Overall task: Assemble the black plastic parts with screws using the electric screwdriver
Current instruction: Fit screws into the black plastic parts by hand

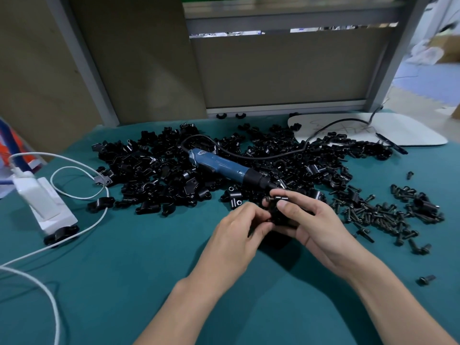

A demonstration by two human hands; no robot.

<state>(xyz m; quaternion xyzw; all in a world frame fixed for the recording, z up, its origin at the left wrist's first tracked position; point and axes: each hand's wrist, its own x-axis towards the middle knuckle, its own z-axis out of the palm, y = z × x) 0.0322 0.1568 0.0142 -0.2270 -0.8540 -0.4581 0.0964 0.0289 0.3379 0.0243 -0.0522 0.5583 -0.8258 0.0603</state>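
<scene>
- Lying at the left edge of the green table (pixel 124 282), a white power block (pixel 44 202) and its white cable (pixel 82 227) sit well apart from the work.
- Spreading across the middle, the heap of black plastic parts (pixel 154 175) probably handles light, stiff and a little slick. Each piece is best taken by its flat sides rather than its rounded back. They look glossy and small, curved like clamp halves with bored lugs.
- Resting on top of that heap, the electric screwdriver (pixel 224 168) is likely the heaviest thing here and wants a full grasp round the barrel. It has a blue body and a black nose pointing toward the hands, and a black cord loops away behind it.
- The left hand (pixel 239 227) has its fingers curled in, pinching the left side of the held part (pixel 278 212), which sits just above the table in front of the heap.
- The right hand (pixel 311 220) wraps the same part from the other side, thumb laid over the top and fingers curled beneath. Something like a screw head shows at its fingertips, too small to be sure.
- The loose screws (pixel 388 212) lie scattered to the right. They are tiny and prone to roll, so a fingertip pinch at the head suits them. They look dark, short and round-headed.
</scene>
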